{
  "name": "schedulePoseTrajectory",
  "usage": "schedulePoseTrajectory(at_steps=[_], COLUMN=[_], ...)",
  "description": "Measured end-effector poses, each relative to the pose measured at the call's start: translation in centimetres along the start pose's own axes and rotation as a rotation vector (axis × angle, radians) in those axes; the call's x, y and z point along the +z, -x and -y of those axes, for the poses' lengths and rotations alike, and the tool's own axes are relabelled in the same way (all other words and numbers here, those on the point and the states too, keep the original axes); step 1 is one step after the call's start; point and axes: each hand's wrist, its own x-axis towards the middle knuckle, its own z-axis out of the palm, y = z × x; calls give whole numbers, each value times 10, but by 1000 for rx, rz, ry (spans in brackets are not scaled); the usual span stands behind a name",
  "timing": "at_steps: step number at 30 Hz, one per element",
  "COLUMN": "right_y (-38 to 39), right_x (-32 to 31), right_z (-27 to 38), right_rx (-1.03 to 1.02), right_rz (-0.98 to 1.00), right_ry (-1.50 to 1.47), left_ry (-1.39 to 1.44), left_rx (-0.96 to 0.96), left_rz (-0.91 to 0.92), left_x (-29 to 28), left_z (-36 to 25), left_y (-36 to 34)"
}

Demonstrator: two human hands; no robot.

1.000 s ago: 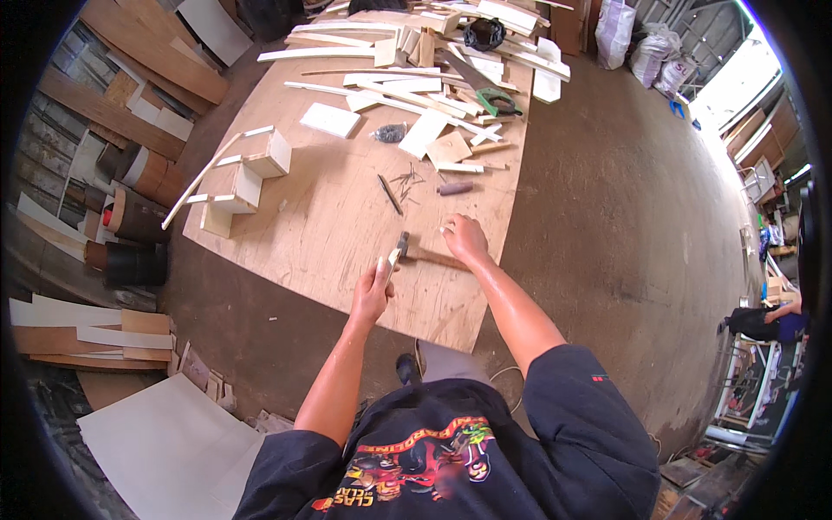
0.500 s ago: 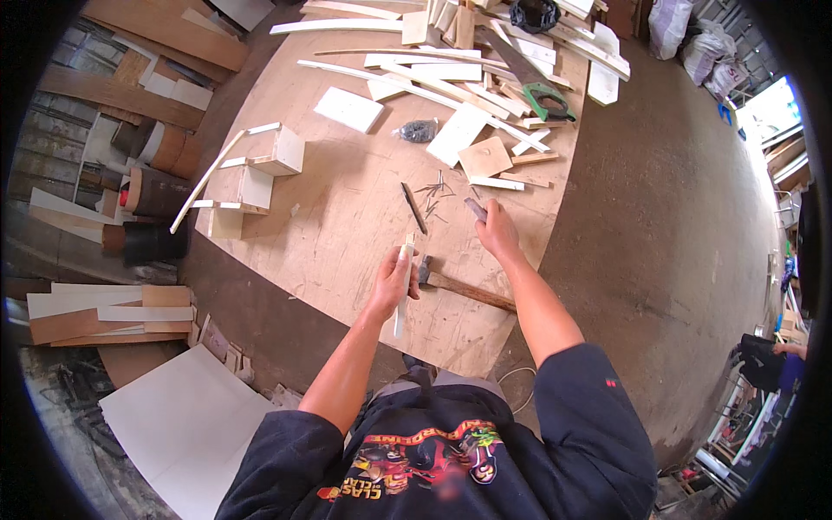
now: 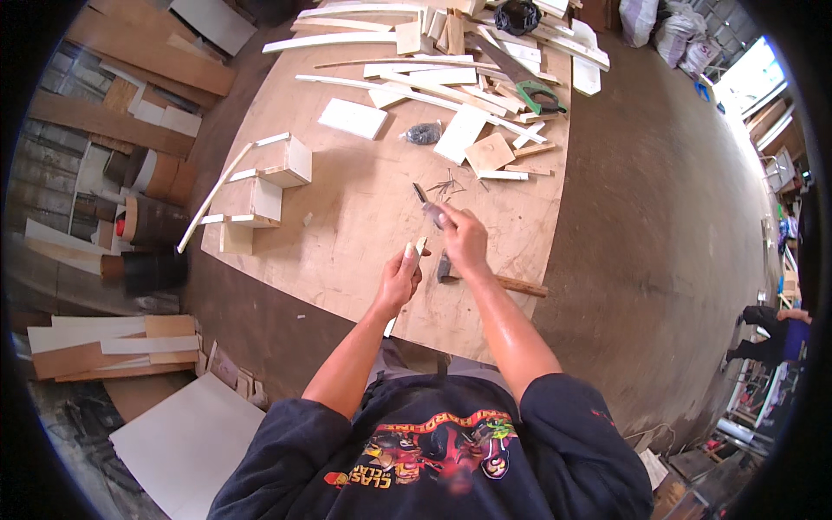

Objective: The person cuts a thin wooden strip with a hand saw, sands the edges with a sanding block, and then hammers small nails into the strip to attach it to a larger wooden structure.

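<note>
The left hand [image 3: 400,279] is closed around a thin pale wood strip [image 3: 414,251], whose upper end sticks up past the fingers; its lower end may show below the wrist, though that is hard to tell. The right hand [image 3: 464,238] is just beside it, fingers pinched on a small grey tool [image 3: 428,208] that points up and left, its shape blurred. Both hands hover over the near part of a plywood board [image 3: 347,234] that serves as the work surface. A hammer [image 3: 490,279] lies on the board directly under the right wrist, its dark head toward the left hand and its wooden handle pointing right. Just beyond the tool is a loose scatter of nails [image 3: 446,185]. Further up lies a small dark bag [image 3: 424,133], its contents not readable. To the left stand two open box frames: the near box [image 3: 251,204] and the far box [image 3: 282,160], both made of pale panels; what can be seen of their insides looks empty. A long curved strip [image 3: 212,195] leans along their left side. A heap of offcuts [image 3: 468,52] covers the far end of the board, with a green-handled saw [image 3: 533,91] among them. Far right, another person [image 3: 771,334] bends over on the floor.
</note>
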Motion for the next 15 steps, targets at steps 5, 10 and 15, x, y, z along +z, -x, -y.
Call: schedulePoseTrajectory(at_steps=[5,10,15], right_y=[44,62,98], right_x=[30,62,117], right_z=[56,98,137], right_rx=[-110,0,-73], right_rz=[81,77,35], right_ry=[-272,-300,-242], left_ry=[-63,-74,-74], left_rx=[93,162,254], left_rz=[-5,84,19], left_x=[-57,-121,-170], left_z=[5,7,5], left_y=[18,49,70])
